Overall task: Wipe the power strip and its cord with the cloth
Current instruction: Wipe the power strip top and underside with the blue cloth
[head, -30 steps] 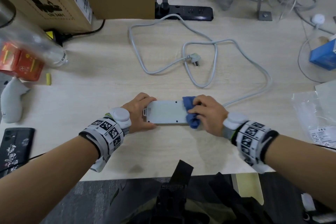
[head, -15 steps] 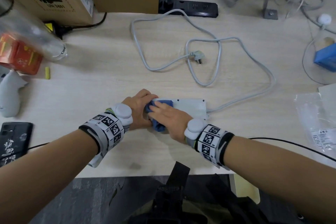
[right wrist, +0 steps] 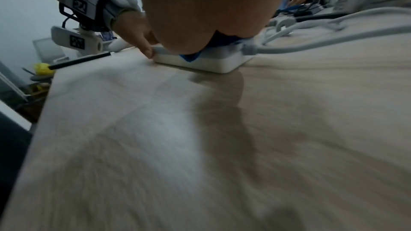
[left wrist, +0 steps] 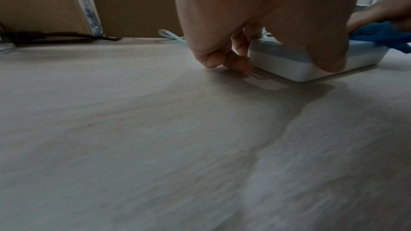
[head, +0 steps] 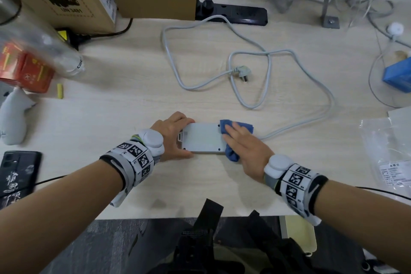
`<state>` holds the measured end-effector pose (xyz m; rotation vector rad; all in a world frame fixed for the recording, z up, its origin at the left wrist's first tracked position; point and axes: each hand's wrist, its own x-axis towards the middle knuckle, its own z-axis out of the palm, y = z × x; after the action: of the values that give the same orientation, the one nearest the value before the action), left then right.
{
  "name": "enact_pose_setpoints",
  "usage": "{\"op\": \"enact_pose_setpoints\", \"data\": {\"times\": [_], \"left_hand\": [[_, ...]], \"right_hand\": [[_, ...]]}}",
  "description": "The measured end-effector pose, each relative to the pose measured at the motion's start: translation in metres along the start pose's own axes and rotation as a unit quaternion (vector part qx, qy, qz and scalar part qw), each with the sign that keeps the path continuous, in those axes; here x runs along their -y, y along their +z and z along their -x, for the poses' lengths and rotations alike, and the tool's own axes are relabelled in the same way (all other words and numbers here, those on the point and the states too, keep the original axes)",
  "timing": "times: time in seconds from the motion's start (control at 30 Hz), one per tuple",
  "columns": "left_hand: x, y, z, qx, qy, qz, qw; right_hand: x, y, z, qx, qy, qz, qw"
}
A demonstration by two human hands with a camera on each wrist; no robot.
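Cloth (head: 235,138) back at the power strip (head: 202,138)'s cord end under flat right hand (head: 244,147), left hand (head: 173,138) clasping the other.

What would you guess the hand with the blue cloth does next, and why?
Probably it slides the cloth back left along the strip. The right hand presses it flat at the strip's cord end, the left hand steadies the other end, and the cord lies untouched.

Looped cord (head: 269,73) behind; sides free.
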<state>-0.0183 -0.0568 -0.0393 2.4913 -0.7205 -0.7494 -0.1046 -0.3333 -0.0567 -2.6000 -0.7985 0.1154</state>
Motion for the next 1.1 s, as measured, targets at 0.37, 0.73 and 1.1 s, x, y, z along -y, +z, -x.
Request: {"op": "enact_pose_setpoints", "data": {"times": [0.37,0.73,1.1], "left_hand": [[-0.002,0.004,0.002,-0.057,0.020,0.069,0.996],[0.000,-0.002,0.000,-0.013,-0.017,0.055,0.998],[0.000,-0.004,-0.004,-0.018,-0.014,0.067,0.998]], "right_hand": [[0.039,0.022,-0.060,0.077,-0.070,0.015,0.994],[-0.026,-0.016,0.023,-0.010,0.040,0.009,0.999],[-0.001,-0.003,0.009,0.005,0.066,0.002,0.998]]}}
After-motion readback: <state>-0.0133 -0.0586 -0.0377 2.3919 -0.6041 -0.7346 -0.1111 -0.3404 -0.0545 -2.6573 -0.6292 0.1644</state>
